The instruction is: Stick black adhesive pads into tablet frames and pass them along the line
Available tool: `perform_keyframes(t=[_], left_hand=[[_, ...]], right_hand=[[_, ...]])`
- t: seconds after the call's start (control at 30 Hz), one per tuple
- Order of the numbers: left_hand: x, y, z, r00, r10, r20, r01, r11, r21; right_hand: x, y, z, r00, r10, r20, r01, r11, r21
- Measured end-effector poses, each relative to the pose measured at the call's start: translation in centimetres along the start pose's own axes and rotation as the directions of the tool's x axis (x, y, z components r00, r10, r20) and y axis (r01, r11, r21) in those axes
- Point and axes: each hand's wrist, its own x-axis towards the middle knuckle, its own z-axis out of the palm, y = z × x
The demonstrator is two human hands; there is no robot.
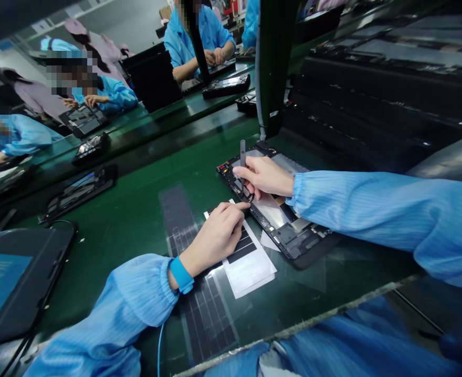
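Note:
An opened tablet-like device (284, 230) lies with its inner parts showing on the green work surface. My right hand (264, 175) is over its upper left part, fingers closed around dark grey tweezers (242, 152) held upright. The tweezers' lower end is among the parts near the left edge; its exact contact is hard to see. My left hand (221, 233) rests over a white sheet with black strips (250, 272). Its index finger stretches to the device's edge, and the other fingers are curled with nothing visible in them.
A clear sheet of dark strips (207, 314) lies beneath my left forearm. Stacked black devices (372, 99) stand at right, behind a dark post (272, 68). A black case with a blue label (3, 283) is at left. Across the line, co-workers in blue (115, 94) handle similar devices.

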Motion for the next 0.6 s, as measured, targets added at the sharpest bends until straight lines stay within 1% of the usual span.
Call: perform_keyframes(t=[0.07, 0.13, 0.23, 0.3, 0.37, 0.4, 0.5, 0.53, 0.6], left_hand=[[0.0, 0.1, 0.1, 0.999, -0.049, 0.007, 0.049, 0.998, 0.047], [0.1, 0.2, 0.2, 0.997, -0.071, 0.017, 0.069, 0.994, 0.089], [0.2, 0.7, 0.1, 0.999, -0.004, 0.053, -0.004, 0.988, 0.155], [0.2, 1.1, 0.1, 0.996, 0.046, 0.078, -0.058, 0.985, 0.164], [0.0, 1.4, 0.1, 0.995, 0.060, 0.075, -0.069, 0.990, 0.125], [-0.1, 1.4, 0.2, 0.998, 0.048, 0.052, -0.053, 0.994, 0.096], [-0.4, 1.2, 0.6, 0.997, -0.034, -0.066, 0.034, 0.999, 0.003], [-0.4, 1.1, 0.8, 0.994, -0.062, -0.091, 0.060, 0.998, -0.026], [-0.4, 1.3, 1.1, 0.989, -0.111, -0.094, 0.103, 0.991, -0.090]], right_hand=[[-0.1, 0.0, 0.0, 1.000, -0.010, -0.007, 0.011, 1.000, 0.029], [0.0, 0.1, 0.0, 1.000, -0.005, -0.010, 0.005, 0.997, 0.072], [0.1, 0.3, 0.0, 1.000, 0.005, -0.003, -0.005, 0.992, 0.124], [0.3, 0.6, 0.1, 1.000, 0.005, 0.005, -0.005, 0.990, 0.140], [0.5, 0.9, 0.1, 1.000, 0.006, 0.009, -0.007, 0.989, 0.148], [0.6, 1.0, 0.1, 1.000, 0.008, 0.008, -0.009, 0.988, 0.155], [0.8, 1.2, 0.1, 1.000, 0.011, 0.011, -0.013, 0.982, 0.190], [0.8, 1.2, 0.1, 1.000, 0.013, 0.013, -0.015, 0.979, 0.201], [0.8, 1.1, 0.2, 0.999, 0.027, 0.017, -0.030, 0.975, 0.220]])
